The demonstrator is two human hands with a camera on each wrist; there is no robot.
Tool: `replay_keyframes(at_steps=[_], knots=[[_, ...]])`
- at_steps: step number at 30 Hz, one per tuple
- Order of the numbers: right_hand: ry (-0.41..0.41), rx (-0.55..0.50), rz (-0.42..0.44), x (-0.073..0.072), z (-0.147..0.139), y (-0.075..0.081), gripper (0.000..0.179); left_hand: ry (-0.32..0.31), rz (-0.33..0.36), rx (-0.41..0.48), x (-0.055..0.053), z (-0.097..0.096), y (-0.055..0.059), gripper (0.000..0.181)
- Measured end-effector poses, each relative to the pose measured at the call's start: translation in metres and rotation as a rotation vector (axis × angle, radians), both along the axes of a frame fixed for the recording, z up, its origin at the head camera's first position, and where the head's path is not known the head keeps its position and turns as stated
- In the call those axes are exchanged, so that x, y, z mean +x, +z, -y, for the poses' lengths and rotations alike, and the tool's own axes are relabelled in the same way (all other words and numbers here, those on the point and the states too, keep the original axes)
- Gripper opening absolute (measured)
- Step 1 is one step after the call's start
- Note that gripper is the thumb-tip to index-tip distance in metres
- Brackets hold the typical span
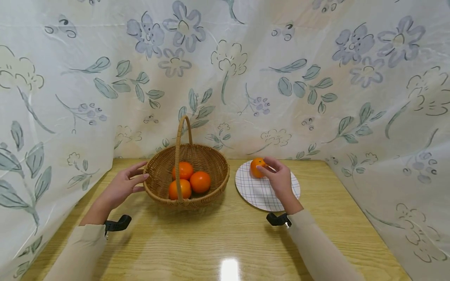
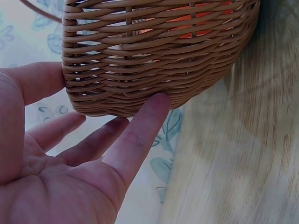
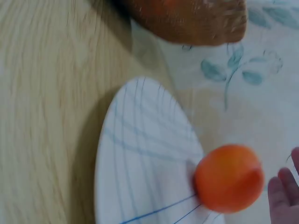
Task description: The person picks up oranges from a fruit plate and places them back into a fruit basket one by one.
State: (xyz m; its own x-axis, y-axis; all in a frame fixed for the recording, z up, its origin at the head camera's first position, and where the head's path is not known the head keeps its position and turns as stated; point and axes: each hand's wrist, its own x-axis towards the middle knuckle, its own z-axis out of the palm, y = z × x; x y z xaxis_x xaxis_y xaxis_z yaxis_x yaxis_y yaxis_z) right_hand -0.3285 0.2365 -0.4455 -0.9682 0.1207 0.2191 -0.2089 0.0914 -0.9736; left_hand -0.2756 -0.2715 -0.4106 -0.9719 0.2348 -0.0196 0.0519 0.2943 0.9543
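Observation:
A brown wicker basket [image 1: 219, 160] with a tall arched handle stands on the table, with three oranges [image 1: 200, 182] inside. My left hand [image 1: 123, 185] touches the basket's left side with its fingers spread and fairly straight. Up close in the left wrist view, those fingertips rest against the woven wall. To the right, a white plate [image 1: 258, 197] with blue grid lines carries a single orange [image 1: 258, 168] near its far edge. My right hand [image 1: 279, 179] is over the plate, thumb and fingers beside that orange. In the right wrist view a small gap separates the fingers from the fruit.
The light wood table [image 1: 197, 242] ends at a floral cloth [image 1: 246, 78] that hangs behind it and on both sides. The basket's handle [image 1: 177, 156] rises well above its rim. Each wrist wears a black camera mount [image 1: 118, 223].

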Motion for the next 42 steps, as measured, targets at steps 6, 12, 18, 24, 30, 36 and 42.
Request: replay_keyframes(at_steps=[6, 12, 18, 24, 30, 36, 42], knots=[[-0.067, 0.069, 0.051, -0.013, -0.006, -0.012, 0.065, 0.0, 0.004, 0.012, 0.001, 0.0, 0.001, 0.074], [-0.041, 0.134, 0.161, -0.024, -0.009, -0.02, 0.078, -0.002, 0.0, 0.009, 0.001, 0.001, -0.001, 0.074], [-0.024, 0.227, 0.179, -0.038, -0.012, -0.032, 0.09, -0.001, 0.002, 0.004, 0.002, 0.0, 0.0, 0.074], [-0.038, 0.236, 0.199, -0.042, -0.01, -0.034, 0.09, -0.004, -0.002, 0.003, 0.003, -0.001, 0.001, 0.073], [-0.044, 0.238, 0.214, -0.045, -0.005, -0.034, 0.086, 0.008, -0.003, 0.006, 0.004, -0.002, 0.001, 0.071], [-0.054, 0.252, 0.245, -0.042, -0.004, -0.03, 0.083, 0.007, -0.002, 0.018, 0.004, -0.002, -0.001, 0.072], [-0.009, 0.245, 0.241, -0.039, -0.002, -0.021, 0.08, 0.011, -0.006, 0.026, 0.004, -0.002, -0.001, 0.072]])
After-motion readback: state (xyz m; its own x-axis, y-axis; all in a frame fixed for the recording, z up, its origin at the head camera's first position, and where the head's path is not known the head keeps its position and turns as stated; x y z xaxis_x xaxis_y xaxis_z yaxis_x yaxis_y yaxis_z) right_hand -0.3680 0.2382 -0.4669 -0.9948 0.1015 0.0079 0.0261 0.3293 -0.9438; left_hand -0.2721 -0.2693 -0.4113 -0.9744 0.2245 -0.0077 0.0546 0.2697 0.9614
